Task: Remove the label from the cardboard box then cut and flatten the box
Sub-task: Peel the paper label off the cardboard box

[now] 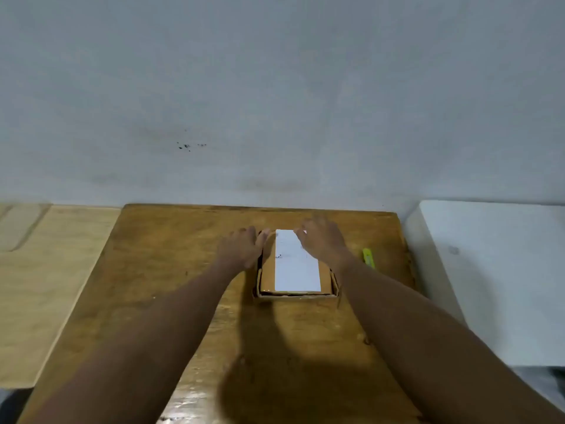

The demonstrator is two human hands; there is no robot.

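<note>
A small brown cardboard box (267, 278) lies flat in the middle of a wooden table (171, 264). A white label (295, 267) covers most of its top. My left hand (241, 247) rests on the box's far left edge, fingers spread over it. My right hand (321, 240) is at the label's far right corner, fingertips touching the white paper there. Whether the corner is lifted is too blurred to tell. A yellow-green utility knife (369, 257) lies on the table just right of my right wrist.
A grey wall rises right behind the table. A lighter plywood board (46, 270) adjoins the table on the left. A white block-like surface (495, 270) stands at the right.
</note>
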